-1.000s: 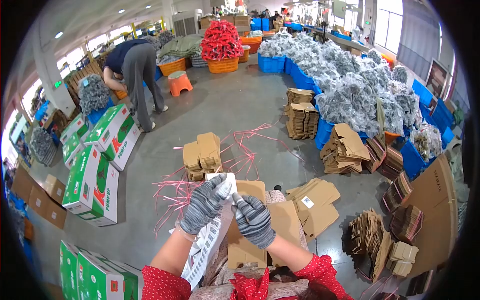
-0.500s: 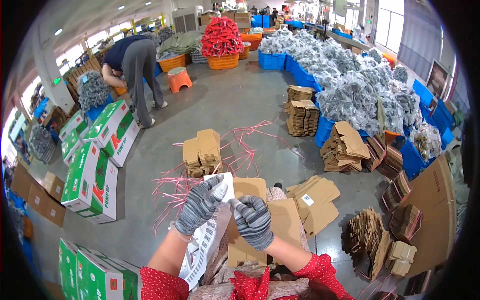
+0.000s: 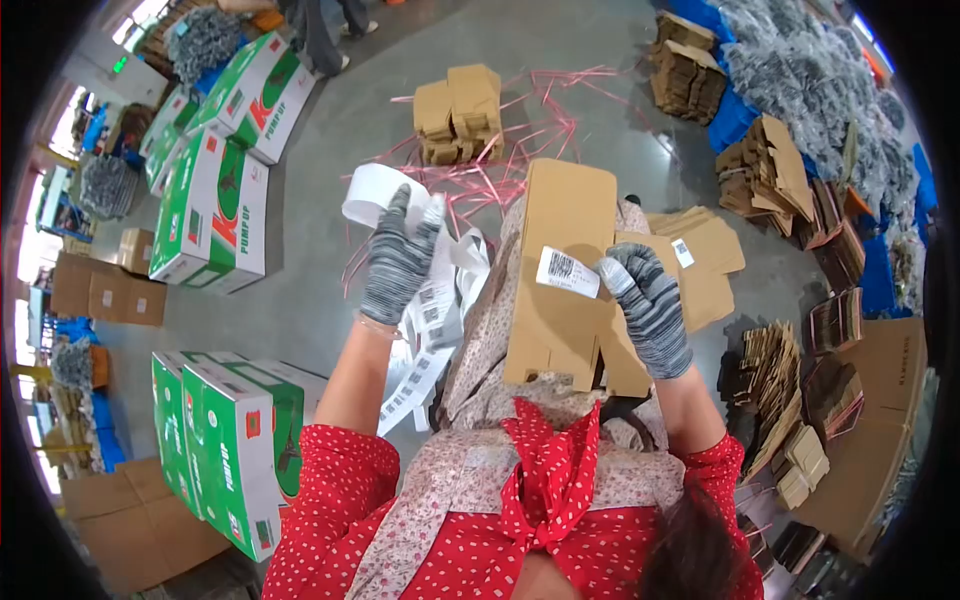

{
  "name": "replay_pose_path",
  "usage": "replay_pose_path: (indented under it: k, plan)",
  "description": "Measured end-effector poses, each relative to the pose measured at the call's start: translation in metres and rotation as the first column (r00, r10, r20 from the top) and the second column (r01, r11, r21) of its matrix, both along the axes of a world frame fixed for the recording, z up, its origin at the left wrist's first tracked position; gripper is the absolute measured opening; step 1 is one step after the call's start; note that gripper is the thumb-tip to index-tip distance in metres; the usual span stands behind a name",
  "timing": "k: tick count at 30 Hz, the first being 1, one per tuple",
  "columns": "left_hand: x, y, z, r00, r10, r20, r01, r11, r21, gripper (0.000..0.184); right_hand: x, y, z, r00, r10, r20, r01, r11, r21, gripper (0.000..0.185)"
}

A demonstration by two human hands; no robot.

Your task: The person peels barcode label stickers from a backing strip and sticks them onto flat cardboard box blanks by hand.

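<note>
My left hand [image 3: 398, 262], in a striped grey knit glove, is closed on a long strip of printed labels [image 3: 432, 310]. White backing paper [image 3: 372, 196] curls up above its fingers, and the strip hangs down beside my lap. In my gloved right hand [image 3: 648, 308], thumb and fingertips pinch the right edge of a white barcode label [image 3: 568, 272]. That label is over a flat folded brown carton [image 3: 566, 205] resting on my lap; whether it is stuck down I cannot tell. More flattened cartons [image 3: 712, 262] lie just beyond my right hand, one bearing a label.
A bundle of folded cartons [image 3: 460, 115] stands ahead on the floor among loose pink straps [image 3: 555, 105]. Green-and-white boxes [image 3: 212, 210] are at left. Carton stacks [image 3: 765, 180] and blue crates with plastic-bagged goods [image 3: 790, 70] line the right. A person's legs [image 3: 325, 35] show at the top.
My view has tilted down. My right hand has moved away from the left, bringing a label over the carton. My left hand has moved left with the label strip, its backing now curled.
</note>
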State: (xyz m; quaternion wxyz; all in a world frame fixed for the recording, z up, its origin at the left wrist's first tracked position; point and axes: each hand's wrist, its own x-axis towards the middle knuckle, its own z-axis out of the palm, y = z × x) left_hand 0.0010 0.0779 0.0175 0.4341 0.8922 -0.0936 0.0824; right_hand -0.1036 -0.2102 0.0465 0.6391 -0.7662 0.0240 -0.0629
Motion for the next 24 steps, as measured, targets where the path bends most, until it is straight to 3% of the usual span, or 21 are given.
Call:
replay_pose_path:
  k: [4,6,7,10,11,13,14,17,19,21,23,24]
  plan:
    - [-0.025,-0.019,-0.035,0.996,0.077,0.048,-0.076,0.997,-0.030,0.072,0.001,0.008,-0.013,0.998,0.042,-0.039,-0.042,0.999,-0.020,0.015]
    - [-0.040,-0.040,-0.025,0.985,0.072,-0.157,-0.094,0.986,-0.140,0.077,0.002,0.011,-0.019,0.997,0.054,-0.047,-0.055,0.998,-0.036,0.015]
    - [-0.045,-0.046,-0.028,0.985,0.075,-0.157,-0.098,0.986,-0.138,0.077,0.003,0.011,-0.020,0.997,0.046,-0.055,-0.049,0.998,-0.047,0.015]
    - [-0.056,-0.062,-0.042,0.991,-0.040,0.125,0.016,0.981,0.192,0.079,0.005,0.012,-0.028,0.997,0.030,-0.068,-0.035,0.997,-0.066,0.016]
    - [-0.057,-0.066,-0.042,0.991,-0.042,0.127,0.017,0.981,0.193,0.079,0.006,0.012,-0.035,0.999,0.001,-0.043,-0.007,0.988,-0.154,0.017]
    - [-0.057,-0.075,-0.043,0.996,-0.081,-0.025,0.085,0.952,0.296,0.080,0.008,0.012,-0.046,0.998,-0.056,0.019,0.059,0.945,-0.321,0.019]
    - [-0.057,-0.077,-0.042,0.991,-0.096,-0.098,0.124,0.931,0.342,0.080,0.008,0.013,-0.047,0.998,-0.062,0.028,0.067,0.945,-0.320,0.019]
    - [-0.065,-0.077,-0.053,0.994,-0.095,-0.054,0.106,0.953,0.285,0.087,0.012,0.015,-0.043,0.950,-0.045,0.310,0.272,0.607,-0.746,0.027]
    - [-0.062,-0.074,-0.049,0.979,-0.157,-0.130,0.189,0.936,0.298,0.088,0.016,0.003,-0.066,0.874,-0.077,0.479,0.439,0.546,-0.713,0.031]
    - [-0.057,-0.077,-0.061,0.987,-0.157,0.035,0.136,0.931,0.337,0.091,0.011,-0.012,-0.055,0.849,-0.138,0.510,0.496,0.538,-0.681,0.030]
    - [-0.047,-0.091,-0.003,0.947,-0.208,-0.243,0.269,0.930,0.250,0.099,0.002,-0.034,-0.040,0.842,-0.242,0.482,0.539,0.434,-0.722,0.032]
    - [-0.046,-0.097,-0.005,0.954,-0.209,-0.214,0.260,0.932,0.251,0.099,0.001,-0.045,-0.039,0.804,-0.303,0.512,0.592,0.321,-0.739,0.033]
